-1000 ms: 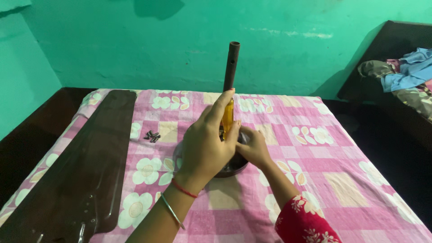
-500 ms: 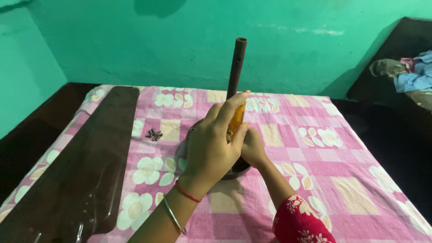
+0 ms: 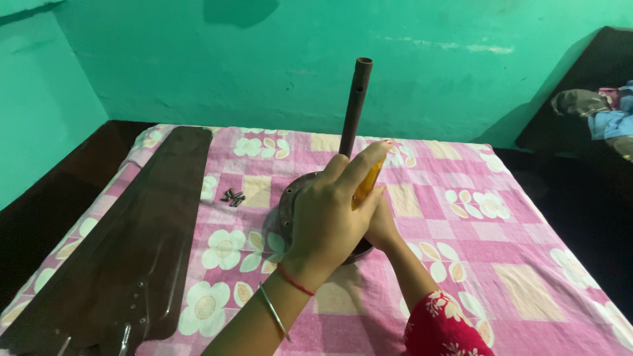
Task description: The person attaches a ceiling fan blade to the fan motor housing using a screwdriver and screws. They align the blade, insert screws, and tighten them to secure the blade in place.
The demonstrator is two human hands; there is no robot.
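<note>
A bed covered by a pink checked cloth [image 3: 461,264] with white flowers is seen from above, set against a green wall [image 3: 198,66]. Along the cloth's left side, dark brown fan blades [image 3: 132,257] are stacked lengthwise; at least two are visible, though the exact count cannot be told. At the centre sits one round, dark ceiling fan motor [image 3: 290,204], with a single brown downrod [image 3: 354,109] standing upright from it. The motor is judged to be heavy, stiff metal, best steadied by its rim or by the rod, and its smooth housing may be slippery.

The left hand [image 3: 330,217] is closed around one yellow-handled screwdriver [image 3: 366,186], held upright over the motor just beside the rod, the forefinger stretched along the handle. The right hand [image 3: 382,227] is mostly hidden behind the left; it rests against the motor's near edge, and its grip cannot be told.

A small cluster of dark screws [image 3: 233,196] lies on the cloth between blades and motor; about four are made out. At the far right, some crumpled clothes [image 3: 593,109] are heaped on a dark surface.
</note>
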